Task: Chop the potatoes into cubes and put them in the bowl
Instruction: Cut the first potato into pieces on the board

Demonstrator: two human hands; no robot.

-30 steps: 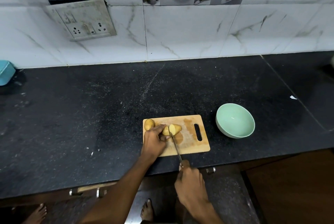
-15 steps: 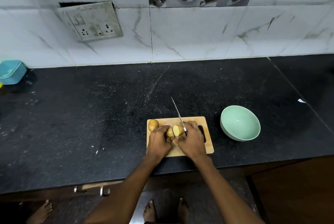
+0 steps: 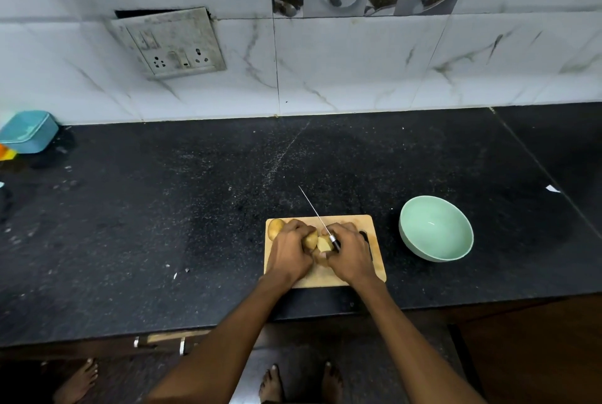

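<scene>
Hands over cutting board [image 3: 374,275] — your left hand [image 3: 290,253] grips a potato half [image 3: 310,239], right hand [image 3: 353,255] grips the knife [image 3: 317,216]; green bowl [image 3: 436,229] just right.

Right hand [image 3: 350,255] with knife [image 3: 317,216] now forward at the halved potato [image 3: 321,244].

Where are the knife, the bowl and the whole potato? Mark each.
knife [image 3: 313,208], head view, middle of the blade.
bowl [image 3: 436,229], head view, inside bottom.
whole potato [image 3: 276,227], head view, top skin, at the board's far left corner.
</scene>
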